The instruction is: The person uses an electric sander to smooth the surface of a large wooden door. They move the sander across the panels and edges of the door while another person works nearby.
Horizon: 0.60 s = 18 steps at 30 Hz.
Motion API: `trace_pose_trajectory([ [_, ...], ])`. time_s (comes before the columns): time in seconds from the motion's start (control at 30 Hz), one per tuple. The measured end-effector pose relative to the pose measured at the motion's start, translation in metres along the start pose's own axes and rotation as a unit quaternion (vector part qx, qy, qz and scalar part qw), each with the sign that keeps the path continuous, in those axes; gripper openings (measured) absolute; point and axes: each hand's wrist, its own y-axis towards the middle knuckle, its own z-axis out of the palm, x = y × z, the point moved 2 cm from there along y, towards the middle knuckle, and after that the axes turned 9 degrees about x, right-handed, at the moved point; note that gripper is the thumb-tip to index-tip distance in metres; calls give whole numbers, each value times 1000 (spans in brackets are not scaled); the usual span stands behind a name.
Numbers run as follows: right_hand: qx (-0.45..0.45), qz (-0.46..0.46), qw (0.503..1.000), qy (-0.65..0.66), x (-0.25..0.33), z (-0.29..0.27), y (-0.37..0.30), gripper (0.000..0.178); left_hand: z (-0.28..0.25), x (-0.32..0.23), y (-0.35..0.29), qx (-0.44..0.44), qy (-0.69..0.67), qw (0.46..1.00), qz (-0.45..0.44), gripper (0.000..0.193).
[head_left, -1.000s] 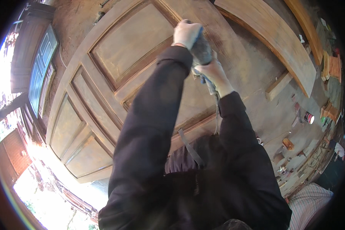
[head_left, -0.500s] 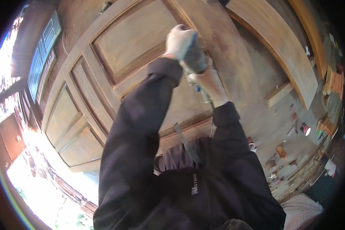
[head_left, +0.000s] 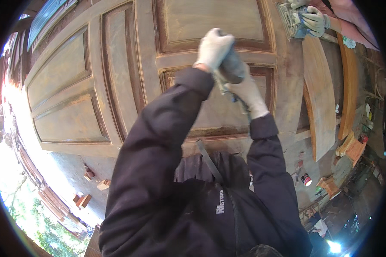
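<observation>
Two gloved hands of yours meet on one handheld power tool (head_left: 233, 67), dark grey and rounded; your left hand (head_left: 214, 48) is closed around its upper end, the fingers wrapped over it; your right hand (head_left: 248, 92) grips its lower end, those fingers partly hidden behind the tool; a cord (head_left: 243, 105) runs down beside your right wrist; the tool sits over a wooden panel door (head_left: 150, 68) spread out beneath you, near the recessed panel closest to your body, and you cannot tell from this view whether it touches the wood; the door is brown with paler patches, its sunken panels edged by darker moulding; at the upper right a co-worker's gloved hands (head_left: 315, 21) hold a second power tool (head_left: 291, 20), greyish with a flat base, by the door's right side; just right of the door lies a curved wooden board (head_left: 321, 98), with a more orange beam (head_left: 349, 85) beyond it; closer to you on that side are a wooden block (head_left: 351, 147) and a small red-and-dark can (head_left: 306, 179) tipped toward you; at the upper left, past the door, a blue panelled door (head_left: 47, 19) shows at the edge; your jacket (head_left: 201, 214) is dark, with a grey strap (head_left: 209, 162) at the front.
</observation>
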Motion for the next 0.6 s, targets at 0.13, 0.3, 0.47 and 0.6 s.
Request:
trace_pose_trajectory([
  [0.13,5,-85,996,7,40,80,16,84,-96,62,-23,-52,-91,994,32,29],
  [0.3,134,-114,983,-58,99,162,25,77,-212,117,-73,-102,-206,973,-1,17],
  [0.47,155,-74,981,-90,109,176,34,79,-234,125,-71,-127,-239,962,-29,15],
  [0.6,88,-95,991,-30,88,111,21,83,-167,87,-44,-94,-76,992,37,22],
])
